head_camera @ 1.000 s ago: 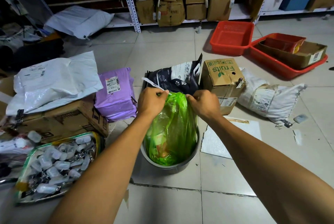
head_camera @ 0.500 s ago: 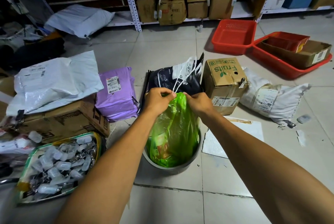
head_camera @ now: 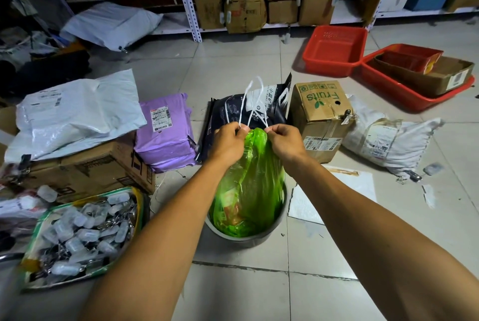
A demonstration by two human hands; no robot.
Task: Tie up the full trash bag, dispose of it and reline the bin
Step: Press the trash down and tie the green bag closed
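A: Where is the green trash bag (head_camera: 252, 186) now?

B: It stands in the grey bin (head_camera: 246, 239) on the tiled floor, its neck gathered at the top. The left hand (head_camera: 228, 143) pinches one white drawstring loop (head_camera: 252, 103) with curled fingers, and the right hand (head_camera: 285, 140) pinches the other strand just beside the bag's neck. The 2 loops rise above the hands.

A: What could go wrong from here?

B: The plastic looks thin. If the person pulls the strings too hard sideways, the neck could tear, or a string could slip from the fingertips and the knot would stay loose. The bin could also tip, because the bag is pulled upward.

A: And compared with 0.5 s ago?

B: The loops are now drawn out longer and higher, and the hands are a little more apart.
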